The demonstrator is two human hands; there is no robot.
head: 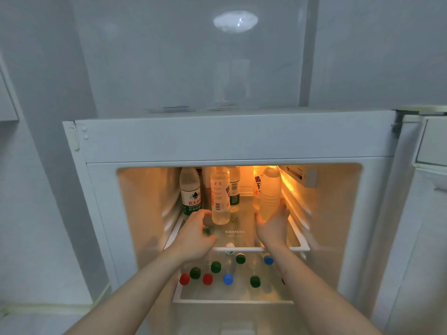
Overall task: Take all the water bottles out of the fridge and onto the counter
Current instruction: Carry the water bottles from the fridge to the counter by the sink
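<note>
Caps [228,279] in red, green and blue show on bottles standing on the lower shelf [232,301], nearest the viewer and under the glass shelf [261,249]. Over the glass shelf's front, the left hand [196,234] reaches with curled fingers toward a clear bottle [220,197], though whether it touches is unclear, while the right hand [272,222] grips a ribbed bottle [271,193] at the shelf's right side. Farther back on that shelf stand a green-labelled bottle [190,191] at left and more bottles behind.
</note>
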